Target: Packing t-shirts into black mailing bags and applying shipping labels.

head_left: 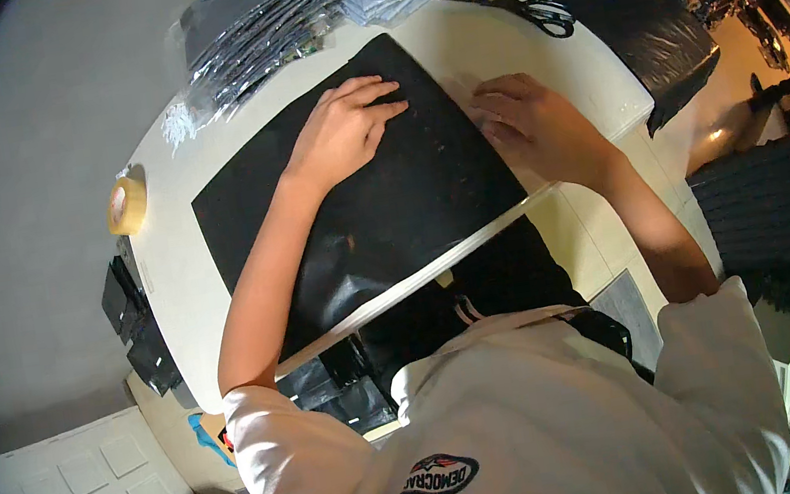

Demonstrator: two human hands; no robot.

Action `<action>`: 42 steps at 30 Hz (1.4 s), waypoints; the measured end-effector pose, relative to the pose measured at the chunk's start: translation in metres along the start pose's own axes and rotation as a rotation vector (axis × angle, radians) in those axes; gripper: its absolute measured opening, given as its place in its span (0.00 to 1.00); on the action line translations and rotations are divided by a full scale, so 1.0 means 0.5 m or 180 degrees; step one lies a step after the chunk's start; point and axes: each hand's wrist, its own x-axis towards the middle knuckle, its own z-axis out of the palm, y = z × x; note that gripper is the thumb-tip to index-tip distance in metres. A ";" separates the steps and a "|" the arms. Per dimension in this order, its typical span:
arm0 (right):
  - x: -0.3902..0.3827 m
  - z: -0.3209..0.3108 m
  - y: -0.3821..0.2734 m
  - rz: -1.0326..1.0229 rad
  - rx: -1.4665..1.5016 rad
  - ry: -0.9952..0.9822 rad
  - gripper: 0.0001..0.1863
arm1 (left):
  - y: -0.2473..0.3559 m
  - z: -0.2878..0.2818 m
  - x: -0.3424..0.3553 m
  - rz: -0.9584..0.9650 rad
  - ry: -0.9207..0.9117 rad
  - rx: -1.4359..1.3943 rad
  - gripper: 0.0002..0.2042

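A large black sheet with a plastic sheen (381,219), perhaps a flat bag, lies at a slant across the white table. My left hand (344,135) rests palm down on its upper part, fingers stretched out and a little apart. Just past the sheet's right edge is my right hand (545,125), low over the table. Its fingers are bent inward with the thumb beneath them. Something faint and clear shows at those fingertips, too indistinct to name.
Stacks of clear-wrapped packages (264,33) stand at the table's far side. Black-handled scissors (523,9) lie at the far right, and a roll of yellowish tape (127,206) sits at the left edge. A large black-wrapped bundle (626,22) is beyond the table's right side.
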 end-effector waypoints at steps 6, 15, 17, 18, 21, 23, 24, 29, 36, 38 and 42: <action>0.011 0.039 0.000 -0.0370 -0.0830 -0.0600 0.32 | 0.007 -0.009 -0.027 -0.0249 -0.0306 -0.0008 0.18; 0.012 0.036 -0.009 -0.0546 -0.0750 -0.1286 0.38 | 0.019 -0.037 -0.084 -0.0989 -0.0138 -0.0120 0.21; 0.011 0.040 -0.003 -0.0674 -0.0780 -0.1209 0.37 | 0.009 -0.035 -0.103 -0.1274 0.0089 -0.0218 0.20; 0.012 0.041 0.001 -0.0795 -0.0809 -0.1138 0.37 | 0.007 -0.037 -0.104 -0.1282 0.0098 -0.0210 0.20; 0.013 0.040 0.006 -0.0905 -0.0805 -0.1142 0.38 | -0.001 -0.037 -0.097 -0.1314 0.0084 -0.0213 0.20; 0.015 0.040 0.000 -0.0935 -0.0796 -0.1154 0.39 | -0.009 -0.032 -0.085 -0.1258 0.0072 -0.0196 0.20; 0.015 0.039 -0.002 -0.0950 -0.0787 -0.1160 0.39 | -0.011 -0.028 -0.078 -0.1257 0.0077 -0.0207 0.20; 0.034 0.036 -0.007 -0.0921 -0.0628 -0.1166 0.39 | -0.017 -0.006 -0.059 -0.1090 0.0049 -0.0125 0.19; 0.085 0.048 0.067 -0.0925 -0.0515 -0.0792 0.35 | -0.026 -0.004 -0.060 -0.1035 -0.0182 -0.0047 0.19; 0.091 0.058 0.095 -0.0881 -0.0555 -0.0932 0.36 | -0.022 -0.005 -0.056 -0.1088 -0.0236 -0.0090 0.19; 0.093 0.081 0.098 -0.0828 -0.0562 -0.1002 0.38 | -0.017 -0.006 -0.063 -0.1148 -0.0211 -0.0141 0.19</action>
